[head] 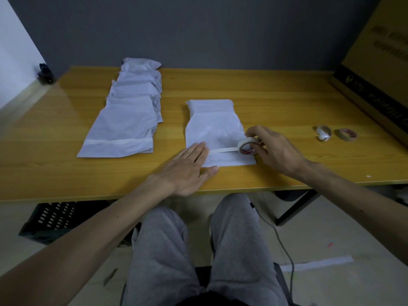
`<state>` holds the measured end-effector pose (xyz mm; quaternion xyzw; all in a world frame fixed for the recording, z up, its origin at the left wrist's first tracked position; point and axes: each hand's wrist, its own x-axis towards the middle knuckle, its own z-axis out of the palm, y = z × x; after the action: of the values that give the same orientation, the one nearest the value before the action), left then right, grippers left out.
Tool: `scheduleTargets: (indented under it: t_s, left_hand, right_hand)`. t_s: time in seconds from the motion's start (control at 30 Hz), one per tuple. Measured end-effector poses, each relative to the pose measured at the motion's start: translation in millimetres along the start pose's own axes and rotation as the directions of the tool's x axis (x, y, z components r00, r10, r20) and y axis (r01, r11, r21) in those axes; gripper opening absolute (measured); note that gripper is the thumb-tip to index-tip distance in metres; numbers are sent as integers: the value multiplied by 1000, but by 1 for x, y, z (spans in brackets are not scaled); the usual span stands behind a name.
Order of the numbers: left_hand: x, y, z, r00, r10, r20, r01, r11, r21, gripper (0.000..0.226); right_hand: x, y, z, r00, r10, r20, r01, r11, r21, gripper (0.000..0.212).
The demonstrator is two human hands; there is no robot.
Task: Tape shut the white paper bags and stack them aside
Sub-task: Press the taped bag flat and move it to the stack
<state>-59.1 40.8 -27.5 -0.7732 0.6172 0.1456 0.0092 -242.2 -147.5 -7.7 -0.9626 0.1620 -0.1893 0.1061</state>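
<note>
At the near edge of the tabletop, the left hand lies flat, its fingers straight and together, pressing down on the near left corner of a white paper bag. The thumb reaches along the bag's near edge. At 3 o'clock from it, the right hand has its fingers curled round a roll of tape, which stands on edge on the bag's right side. A strip of tape runs taut from the roll leftward across the bag to the left fingertips.

The bag lies flat in the middle of the tabletop, its far end folded over. At 10 o'clock from it, well apart, a stack of bags lies overlapping in a row that runs toward the far edge; the nearest one shows a band of tape across it. At 3 o'clock, beyond the right hand, sit a torn white roll and, just beside it, a brown roll. A cardboard box stands at 2 o'clock on the tabletop's right end. Below the tabletop, at 7 o'clock, is a black crate, and grey trousers are at 6 o'clock.
</note>
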Motion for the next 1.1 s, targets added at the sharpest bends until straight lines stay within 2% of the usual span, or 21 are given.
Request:
scheduleTargets:
  t_s: [0.1,0.23,0.43,0.63,0.83,0.93,1.1]
  left_hand:
    - [1,-1,1,1000,0,-1,0,1000,-5,80]
    - [1,-2,1,1000,5,-2,-5,1000,-4,83]
    - [1,-3,0,1000,12,4,-12,1000,-12,81]
    - [0,-2,0,1000,15,-2,-15,1000,6,82]
    - [0,-2,-1,1000,17,6,-17,1000,13,88]
    - [0,-3,-2,1000,15,4,-15,1000,26,84]
    - [-1,-3,-4,1000,4,23,-5,999,45,84]
  right_hand:
    - [0,3,-4,1000,6,1,-6,1000,-5,19]
    - [0,8,-6,999,-43,12,43,997,-57,15]
    - [1,7,-16,979,-179,99,197,957,-215,34]
    - [10,6,-16,959,-206,195,243,952,-188,33]
    - [20,-2,-12,947,-203,248,242,961,-136,47]
    - [26,0,-11,931,-221,290,266,956,-124,54]
    - [33,-3,-8,947,-209,244,256,951,-176,55]
